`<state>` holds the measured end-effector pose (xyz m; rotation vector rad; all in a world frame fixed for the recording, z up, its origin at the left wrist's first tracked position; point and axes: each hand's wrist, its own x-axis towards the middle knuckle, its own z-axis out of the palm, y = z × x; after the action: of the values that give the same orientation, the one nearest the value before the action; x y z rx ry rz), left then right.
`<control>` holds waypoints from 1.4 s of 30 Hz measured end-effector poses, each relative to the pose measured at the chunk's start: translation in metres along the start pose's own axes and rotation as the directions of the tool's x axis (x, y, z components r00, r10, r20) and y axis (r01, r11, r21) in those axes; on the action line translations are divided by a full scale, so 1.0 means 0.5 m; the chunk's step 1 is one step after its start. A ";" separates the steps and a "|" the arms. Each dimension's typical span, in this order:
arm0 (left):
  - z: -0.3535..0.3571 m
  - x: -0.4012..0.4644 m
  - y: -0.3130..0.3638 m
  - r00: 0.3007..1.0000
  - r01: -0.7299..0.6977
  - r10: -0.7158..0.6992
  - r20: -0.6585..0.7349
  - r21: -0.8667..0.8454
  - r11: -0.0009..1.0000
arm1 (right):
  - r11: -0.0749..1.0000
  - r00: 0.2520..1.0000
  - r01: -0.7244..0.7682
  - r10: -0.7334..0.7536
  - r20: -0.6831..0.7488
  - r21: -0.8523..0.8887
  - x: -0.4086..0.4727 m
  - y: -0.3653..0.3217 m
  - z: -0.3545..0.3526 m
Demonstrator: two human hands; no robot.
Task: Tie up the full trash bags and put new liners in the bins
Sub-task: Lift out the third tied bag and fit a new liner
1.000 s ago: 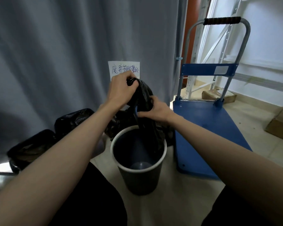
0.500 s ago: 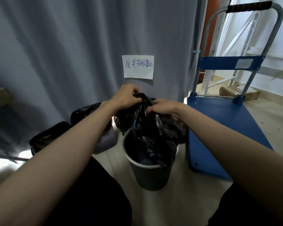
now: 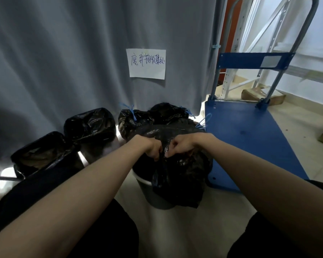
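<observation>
Black liner [image 3: 177,175] is draped over the grey bin [image 3: 147,190] on the floor. Its edge is pinched by left hand [image 3: 153,148] and right hand [image 3: 179,147], fingers curled. Tied bags [image 3: 136,120] are stacked behind, against the curtain [image 3: 73,53].

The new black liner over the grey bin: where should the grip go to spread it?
Probably on the liner's open edge, from above, where left hand and right hand pinch it now. The rest hangs slack over the grey bin's rim.

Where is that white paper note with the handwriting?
The paper note hangs on the grey curtain, upper centre of the head view, above the tied black bags and left of the blue cart.
</observation>
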<state>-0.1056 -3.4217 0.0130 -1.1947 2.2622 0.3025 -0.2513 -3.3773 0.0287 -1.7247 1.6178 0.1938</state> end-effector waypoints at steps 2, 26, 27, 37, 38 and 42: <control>0.012 0.014 0.016 1.000 -0.011 0.011 0.000 -0.014 1.000 | 0.985 0.997 -0.030 0.018 -0.071 -0.168 0.009 0.020 -0.001; -0.019 0.005 -0.063 0.999 -0.043 0.043 -0.002 0.101 0.994 | 0.917 0.975 0.197 -0.148 0.164 -0.347 0.084 -0.022 0.117; -0.022 0.006 -0.068 0.997 -0.055 0.060 -0.046 0.094 0.994 | 0.923 0.986 0.168 -0.159 0.054 -0.347 0.089 -0.013 0.104; -0.021 0.028 -0.083 0.969 -0.050 0.099 -0.228 0.209 0.977 | 0.846 0.858 -0.257 -0.022 -0.512 -0.467 0.041 0.085 0.068; -0.019 0.034 -0.083 0.974 -0.009 0.051 -0.222 0.189 0.982 | 0.880 0.859 -0.279 0.049 -0.510 -0.385 0.041 0.093 0.067; -0.018 0.053 -0.082 0.982 0.061 -0.045 -0.184 0.086 0.994 | 0.931 0.848 -0.235 0.056 -0.527 -0.279 0.033 0.103 0.065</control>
<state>-0.0875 -3.4675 0.0075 -1.2774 2.3663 0.0706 -0.2827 -3.3666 -0.0248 -2.0261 2.2185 0.0872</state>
